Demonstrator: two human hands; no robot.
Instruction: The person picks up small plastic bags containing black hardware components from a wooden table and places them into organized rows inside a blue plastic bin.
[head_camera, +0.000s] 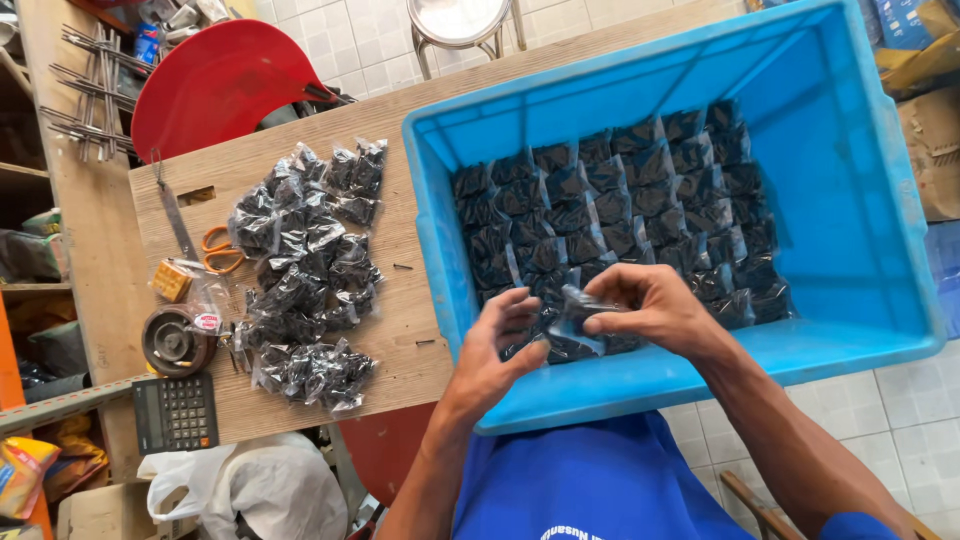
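Over the crate's near rim (700, 365), hands — left (495, 350), right (650, 305) — pinch a packet (572, 315).

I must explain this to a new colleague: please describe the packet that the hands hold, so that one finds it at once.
Find the blue crate on the wooden table, lined with rows of small clear packets of dark parts. At its near edge, both hands meet. The packet is the one lifted between the left hand and right hand, not lying in a row.

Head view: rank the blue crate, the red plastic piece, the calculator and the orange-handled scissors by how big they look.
1. Blue crate, by far the largest.
2. Red plastic piece, partly hidden.
3. Calculator.
4. Orange-handled scissors, smallest, though their blades are hard to make out.
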